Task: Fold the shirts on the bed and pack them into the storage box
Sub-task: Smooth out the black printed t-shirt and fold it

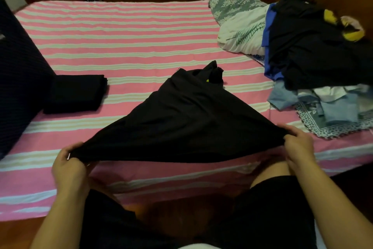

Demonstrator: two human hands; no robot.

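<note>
Left hand [69, 165] and right hand [298, 144]: fingers curled, each pinching one end of the black shirt's [181, 119] near edge, stretched taut between them. Far end of shirt lies bunched on the striped bed [125, 33]. Folded black shirt [76, 93] at left, touching the dark box [18, 71]. Clothes pile [314, 55] at right.

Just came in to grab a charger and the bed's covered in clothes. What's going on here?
A person is folding laundry. The left hand and right hand each grip an end of a black shirt, stretched over the striped bed. One folded black garment lies to the left beside a dark storage box. A pile of unfolded clothes waits on the right.
</note>
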